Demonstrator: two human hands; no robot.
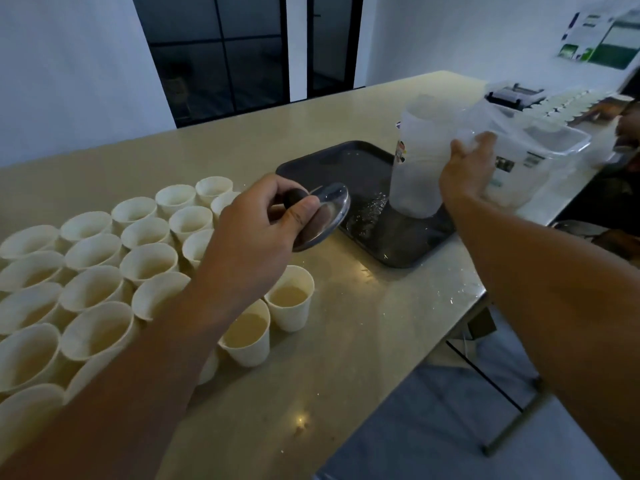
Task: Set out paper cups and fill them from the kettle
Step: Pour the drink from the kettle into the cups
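Nearest to me, the paper cups [93, 289] stand packed in rows over the left of the table [346, 358], and two at the near right edge of the group plainly hold pale liquid; the rest I cannot read for sure. Just beyond them my left hand [263, 220] hovers above the cups, thumb and fingers pinched on the dark knob of a round metal lid [325, 216], which hangs tilted with its shiny face toward the tray. Farther out and to the right, my right hand [467, 171] is wrapped around the side of a translucent plastic jug [420, 157] standing upright on the dark tray [363, 174], whose surface is wet. I see no kettle here, so I judge this jug to be the vessel in play. What the coming move turns on: the jug lies right of and beyond the lid hand, long axis vertical, mouth upward, and the right hand is already on it while the left must travel across. A clear plastic container [533, 147] sits behind the jug, and another person's hand [627, 128] shows at the far right edge.
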